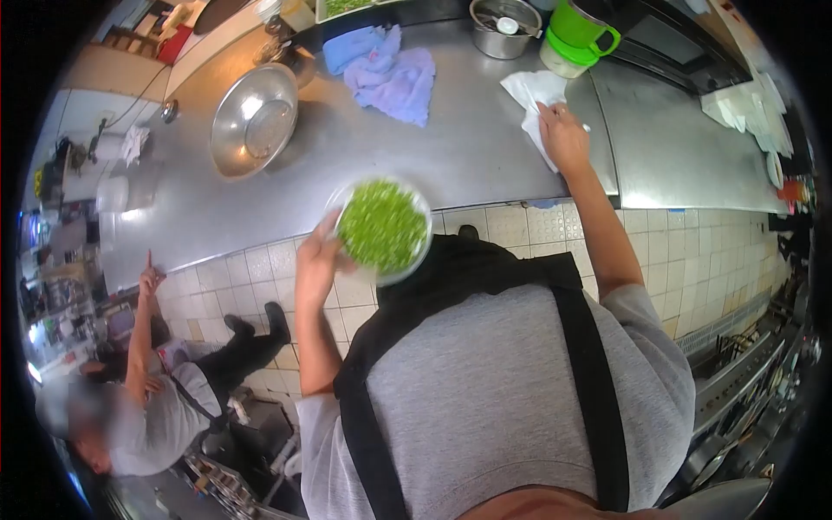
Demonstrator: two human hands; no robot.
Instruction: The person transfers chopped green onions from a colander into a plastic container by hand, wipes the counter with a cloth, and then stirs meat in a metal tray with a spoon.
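Note:
My left hand (321, 256) is closed around the side of a round, pale bowl (427, 210). Finely chopped scallions (383, 225) fill it, and it is held up at the counter's front edge, slightly blurred. On the steel counter (468, 152), my right hand (563, 137) presses its fingers onto a crumpled white paper towel (525, 87) and grips it. A small white tip shows beside that hand; what it belongs to I cannot make out.
A steel mixing bowl (224, 143) sits tilted at left, near a bluish-purple cloth (394, 78). Along the back stand a metal pot (501, 43) and a green-lidded container (568, 57). At lower left, a co-worker (169, 416) in a grey shirt reaches a hand toward the counter.

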